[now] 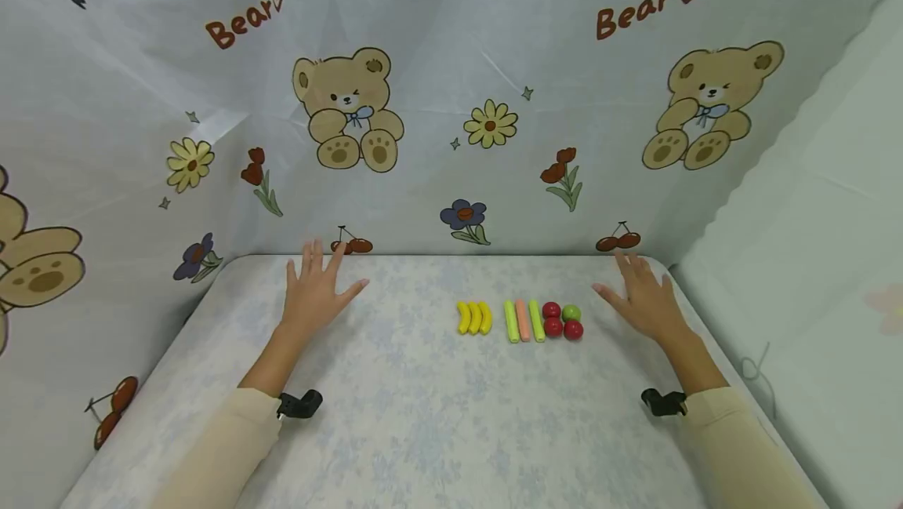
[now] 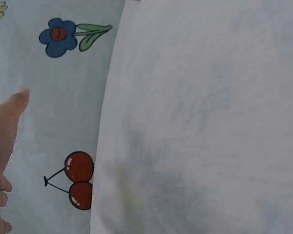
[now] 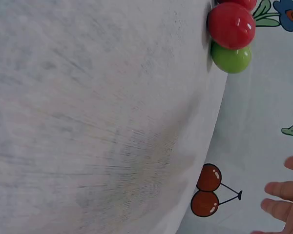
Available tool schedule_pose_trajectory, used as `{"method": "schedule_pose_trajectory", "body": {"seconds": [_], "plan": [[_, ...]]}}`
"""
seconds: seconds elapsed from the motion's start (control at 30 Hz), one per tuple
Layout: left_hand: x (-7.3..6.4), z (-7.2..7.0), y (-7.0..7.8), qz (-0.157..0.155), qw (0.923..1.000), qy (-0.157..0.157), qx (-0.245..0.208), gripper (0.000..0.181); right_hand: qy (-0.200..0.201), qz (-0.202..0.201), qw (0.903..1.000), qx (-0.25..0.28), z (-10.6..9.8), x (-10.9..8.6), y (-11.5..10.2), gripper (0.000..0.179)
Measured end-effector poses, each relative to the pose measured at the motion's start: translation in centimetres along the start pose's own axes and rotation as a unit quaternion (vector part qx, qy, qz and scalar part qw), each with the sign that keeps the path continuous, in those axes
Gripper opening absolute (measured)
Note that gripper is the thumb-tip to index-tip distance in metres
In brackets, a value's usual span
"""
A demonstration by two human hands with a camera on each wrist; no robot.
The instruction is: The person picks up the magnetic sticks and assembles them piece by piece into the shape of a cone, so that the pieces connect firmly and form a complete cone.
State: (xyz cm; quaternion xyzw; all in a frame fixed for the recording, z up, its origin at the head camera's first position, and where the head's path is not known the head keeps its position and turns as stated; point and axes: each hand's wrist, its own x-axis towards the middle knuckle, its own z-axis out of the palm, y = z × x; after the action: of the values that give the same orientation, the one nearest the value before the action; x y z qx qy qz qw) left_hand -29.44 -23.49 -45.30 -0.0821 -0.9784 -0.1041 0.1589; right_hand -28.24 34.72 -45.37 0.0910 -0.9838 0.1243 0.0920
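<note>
Pale tabletop [image 1: 423, 415]: head view alone shows bananas [image 1: 474, 318] and both hands [image 1: 313, 301] [image 1: 645, 301].

Seemingly toy fruit [image 1: 475, 318] between hands [image 1: 313, 299] [image 1: 646, 303]

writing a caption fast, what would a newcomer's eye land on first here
Probably the bright row on the pale table: three yellow banana shapes, then two green sticks flanking a pink stick, then three red balls and a green ball at the right end. Then the open left hand and right hand draw notice, on either side of that row. Behind, winking bears stand out on the printed cloth.
</note>
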Motion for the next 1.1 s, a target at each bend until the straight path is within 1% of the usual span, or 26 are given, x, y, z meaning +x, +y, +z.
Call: {"method": "schedule_pose_trajectory", "body": {"seconds": [0.1, 0.17, 0.23, 0.33, 0.43, 0.6, 0.73, 0.87, 0.97, 1.1], "plan": [[-1.1, 0.9, 1.4, 0.028, 0.9995, -0.008, -0.009, 0.089, -0.016, -0.018, 0.9996, 0.011, 0.2, -1.0, -0.8, 0.08], [-1.5, 1.5, 2.6, 0.047, 0.9986, -0.007, -0.025, 0.085, -0.022, -0.02, 0.9994, 0.019, 0.2, -1.9, -1.2, 0.072], [-1.9, 1.8, 3.8, 0.056, 0.9974, -0.009, -0.045, 0.081, -0.021, -0.02, 0.9991, 0.033, 0.2, -2.7, -1.6, 0.066], [-2.3, 2.1, 5.6, 0.054, 0.995, -0.016, -0.082, 0.071, -0.012, -0.026, 0.999, 0.033, 0.4, -3.4, -2.3, 0.059], [-2.5, 2.7, 7.5, 0.048, 0.9925, -0.032, -0.108, 0.06, -0.011, -0.034, 0.999, 0.027, 0.5, -3.7, -3.1, 0.049], [-2.2, 4.1, 10.2, 0.047, 0.9886, -0.063, -0.129, 0.047, -0.02, -0.047, 0.9982, 0.031, 0.6, -3.9, -4.2, 0.037], [-1.6, 5.4, 11.9, 0.046, 0.9865, -0.086, -0.132, 0.044, -0.018, -0.06, 0.9973, 0.036, 1.0, -3.9, -4.6, 0.034], [-1.0, 6.6, 13.5, 0.051, 0.9844, -0.099, -0.136, 0.041, -0.02, -0.068, 0.9969, 0.035, 1.3, -3.8, -5.0, 0.033], [-0.7, 7.0, 14.7, 0.052, 0.9836, -0.106, -0.137, 0.039, -0.025, -0.067, 0.9969, 0.032, 1.4, -3.7, -5.2, 0.031], [-0.2, 7.3, 16.0, 0.044, 0.9848, -0.121, -0.117, 0.041, -0.035, -0.064, 0.9968, 0.034, 1.6, -3.5, -5.5, 0.03]]}}
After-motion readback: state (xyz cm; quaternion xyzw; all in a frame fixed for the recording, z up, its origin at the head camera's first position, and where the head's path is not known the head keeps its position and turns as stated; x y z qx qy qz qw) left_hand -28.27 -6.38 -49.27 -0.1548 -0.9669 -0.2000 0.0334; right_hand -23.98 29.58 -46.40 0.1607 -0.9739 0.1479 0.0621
